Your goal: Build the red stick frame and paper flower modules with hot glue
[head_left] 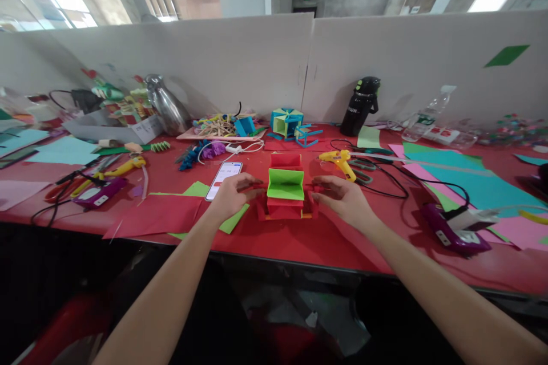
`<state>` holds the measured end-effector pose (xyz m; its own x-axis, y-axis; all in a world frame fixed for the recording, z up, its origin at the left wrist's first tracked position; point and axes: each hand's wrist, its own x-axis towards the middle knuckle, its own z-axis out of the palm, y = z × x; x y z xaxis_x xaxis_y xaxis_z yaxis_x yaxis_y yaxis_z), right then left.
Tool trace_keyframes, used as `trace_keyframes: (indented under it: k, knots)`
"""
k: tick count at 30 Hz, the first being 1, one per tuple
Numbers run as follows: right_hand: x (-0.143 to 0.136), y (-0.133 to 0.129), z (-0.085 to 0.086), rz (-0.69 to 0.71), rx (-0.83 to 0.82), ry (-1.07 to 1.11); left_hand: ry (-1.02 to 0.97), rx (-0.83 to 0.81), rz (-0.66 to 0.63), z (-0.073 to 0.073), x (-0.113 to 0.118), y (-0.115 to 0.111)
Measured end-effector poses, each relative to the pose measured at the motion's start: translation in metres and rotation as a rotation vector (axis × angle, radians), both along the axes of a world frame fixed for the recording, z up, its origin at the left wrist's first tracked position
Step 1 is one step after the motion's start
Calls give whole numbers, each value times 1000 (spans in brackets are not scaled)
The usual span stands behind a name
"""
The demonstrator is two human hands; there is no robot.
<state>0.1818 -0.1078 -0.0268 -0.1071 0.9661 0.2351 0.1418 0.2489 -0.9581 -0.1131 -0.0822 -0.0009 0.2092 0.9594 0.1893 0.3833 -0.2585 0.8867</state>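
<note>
Red and green, the paper model (285,189) stands near the front edge of the bench (342,242); the left hand (237,193) and right hand (342,197) each pinch one side, the phone (222,174) beside the left.

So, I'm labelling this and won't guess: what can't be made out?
Head view: far side of the red and green paper model, hidden by its front.
Head view: whether left hand and right hand pinch or merely touch its sides; blurred.
Head view: print on the clear bottle, too small and blurred.
Head view: the yellow object, cut off by the right edge.
</note>
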Motion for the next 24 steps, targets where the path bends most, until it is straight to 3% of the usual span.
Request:
trace_keyframes:
  k: [10,16,24]
  knots:
    - [14,3,8,51,30,-79,4,0,-9,-2,-1,0]
    - [26,7,7,-64,52,-275,1,6,-20,-2,-1,1]
    - [19,4,10,33,-20,-288,15,17,-14,0,-1,0]
